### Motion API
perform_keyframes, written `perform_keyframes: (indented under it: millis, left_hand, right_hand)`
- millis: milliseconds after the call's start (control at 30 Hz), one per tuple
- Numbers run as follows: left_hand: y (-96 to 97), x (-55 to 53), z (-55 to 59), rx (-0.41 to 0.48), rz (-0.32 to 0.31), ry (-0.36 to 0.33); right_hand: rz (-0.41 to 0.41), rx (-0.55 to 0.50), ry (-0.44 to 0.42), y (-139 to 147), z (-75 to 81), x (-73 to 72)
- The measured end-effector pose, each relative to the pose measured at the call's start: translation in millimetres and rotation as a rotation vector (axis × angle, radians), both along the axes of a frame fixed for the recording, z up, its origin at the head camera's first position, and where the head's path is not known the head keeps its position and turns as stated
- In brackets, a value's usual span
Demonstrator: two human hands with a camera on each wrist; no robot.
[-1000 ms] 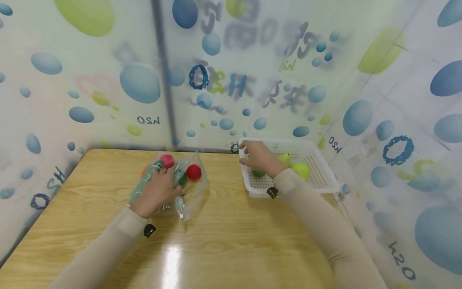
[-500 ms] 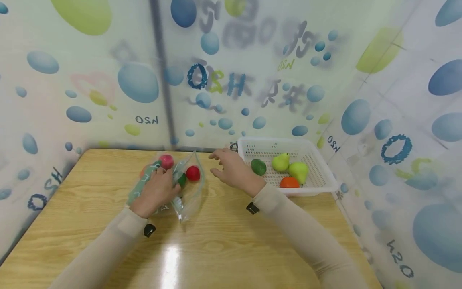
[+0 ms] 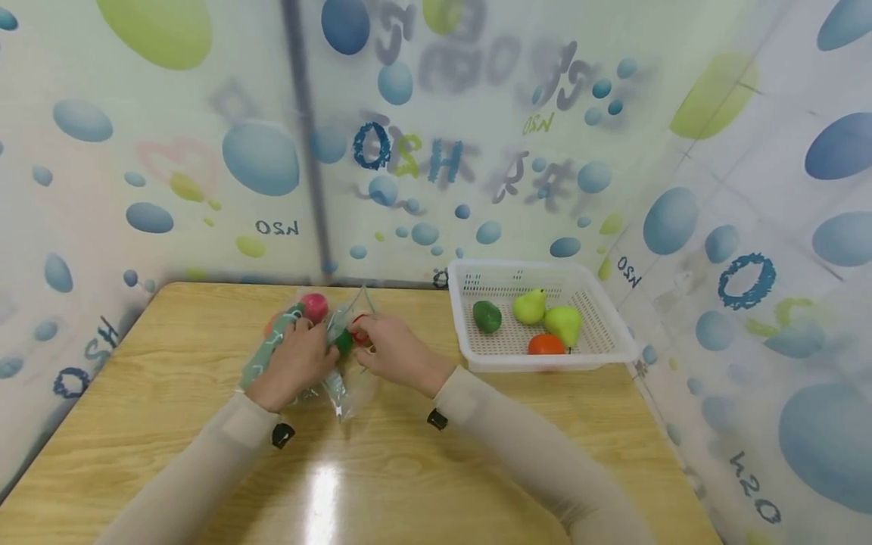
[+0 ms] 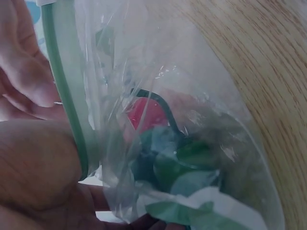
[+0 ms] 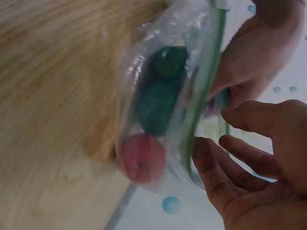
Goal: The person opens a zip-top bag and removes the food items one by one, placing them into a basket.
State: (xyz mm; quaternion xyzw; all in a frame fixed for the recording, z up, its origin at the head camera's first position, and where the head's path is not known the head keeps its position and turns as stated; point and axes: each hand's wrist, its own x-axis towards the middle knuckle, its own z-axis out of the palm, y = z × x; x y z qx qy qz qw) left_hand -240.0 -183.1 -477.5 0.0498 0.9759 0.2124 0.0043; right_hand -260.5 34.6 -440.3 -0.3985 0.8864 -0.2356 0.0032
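A clear zip bag with a green-patterned side lies on the table, holding several pieces of produce. Inside it are a pinkish-red round fruit and a dark green piece; a second red fruit shows through the plastic in the right wrist view. My left hand grips the bag, its thumb by the green zip rim in the left wrist view. My right hand is at the bag's opening, fingers spread and slightly bent at the zip edge. What its fingertips touch is partly hidden.
To the right stands a white perforated basket. A dark green avocado-like fruit, two green pears and an orange-red round fruit lie in it. A patterned curtain wall rises behind the wooden table.
My right hand has moved left from over the basket to the bag's opening, covering most of the red fruit there. The basket's contents are now uncovered. The left hand stays on the bag.
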Motion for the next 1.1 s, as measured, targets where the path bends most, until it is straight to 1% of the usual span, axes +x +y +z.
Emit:
perform_keyframes:
  millis: [100, 167, 233, 333, 400, 567, 700, 833, 900, 967, 1067, 1100]
  left_hand:
    - [-3.8, -3.1, -6.3, -0.003, -0.006, 0.015]
    - [-5.1, -4.2, -8.8, -0.009, -0.017, 0.020]
    - [-7.4, -6.0, -14.5, -0.010, -0.024, 0.038]
    - [-9.4, -7.2, -19.3, -0.021, -0.044, 0.060]
    - [-10.7, -8.3, -21.9, -0.027, -0.053, 0.072]
    - [-13.1, -11.3, -24.8, -0.037, -0.068, 0.087]
    - [-12.4, -12.2, -23.1, -0.038, -0.084, 0.093]
    - [-9.8, -10.1, -18.3, -0.032, -0.087, 0.078]
    - [-8.2, -8.1, -14.1, -0.028, -0.084, 0.070]
    - [-5.4, -4.4, -5.8, -0.033, -0.089, 0.056]
    - [-2.6, -0.4, 3.1, -0.028, -0.085, 0.034]
    - [-2.7, -0.5, 3.3, -0.029, -0.091, 0.032]
  right_hand:
    - [-0.010, 0.053, 0.027, -8.4, -10.0, -2.4]
    - [-0.032, 0.093, 0.053, -12.5, -15.7, -3.9]
    - [-0.053, 0.122, 0.072, -15.9, -21.4, -5.2]
    - [-0.071, 0.143, 0.096, -19.8, -28.2, -6.5]
    - [-0.072, 0.147, 0.098, -21.7, -32.7, -7.7]
    - [-0.065, 0.151, 0.103, -24.9, -41.7, -11.5]
    - [-0.048, 0.140, 0.088, -25.6, -45.7, -13.4]
    - [-0.026, 0.147, 0.074, -26.8, -48.6, -14.2]
    - [-0.032, 0.162, 0.075, -28.0, -49.0, -14.3]
    - [-0.044, 0.181, 0.082, -29.0, -49.5, -14.5]
    - [-0.059, 0.211, 0.085, -30.5, -50.0, -14.6]
    - [-0.063, 0.218, 0.086, -30.7, -50.3, -14.6]
